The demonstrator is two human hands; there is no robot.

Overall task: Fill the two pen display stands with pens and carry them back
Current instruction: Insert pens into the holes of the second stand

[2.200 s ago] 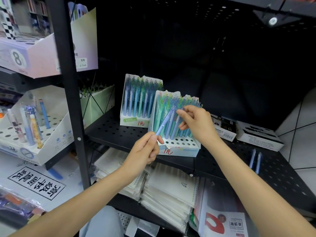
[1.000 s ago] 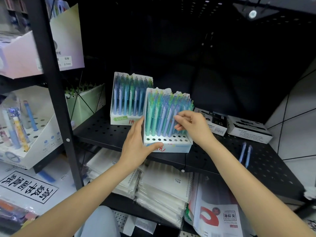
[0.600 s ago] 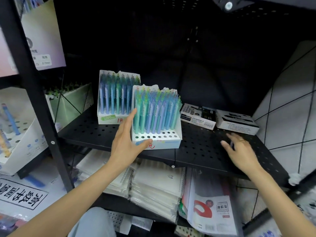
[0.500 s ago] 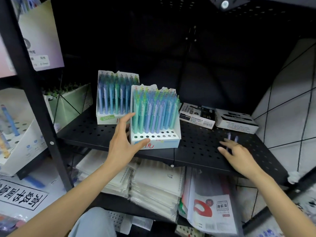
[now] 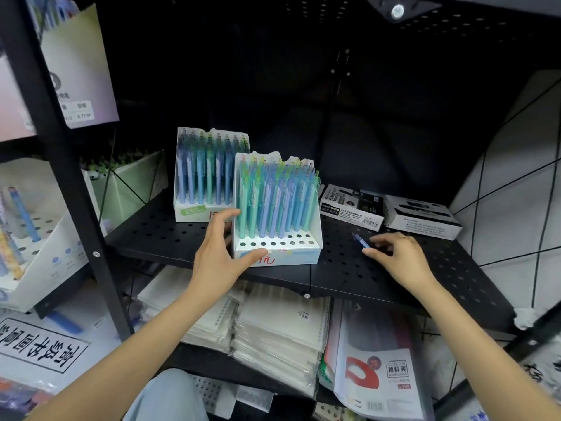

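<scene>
Two white pen display stands sit on the black perforated shelf (image 5: 343,265). The front stand (image 5: 291,257) is packed with blue and green pens, and one front row of holes is bare. The back stand (image 5: 194,211) stands behind it to the left, also full of pens. My left hand (image 5: 218,253) clasps the front stand's left front corner, thumb on the front face. My right hand (image 5: 397,256) hovers over the shelf to the right of the stand, its fingers pinched on a blue pen (image 5: 362,240).
Two black-and-white marker boxes (image 5: 349,208) (image 5: 422,217) lie at the back right of the shelf. A black upright post (image 5: 66,165) stands on the left, with another pen display (image 5: 45,238) beyond it. Wrapped notebooks (image 5: 273,329) are stacked on the shelf below.
My right hand left the pens in the front stand, reached right to the loose pens on the shelf and picked one up. My left hand moved onto the stand's corner and stays there.
</scene>
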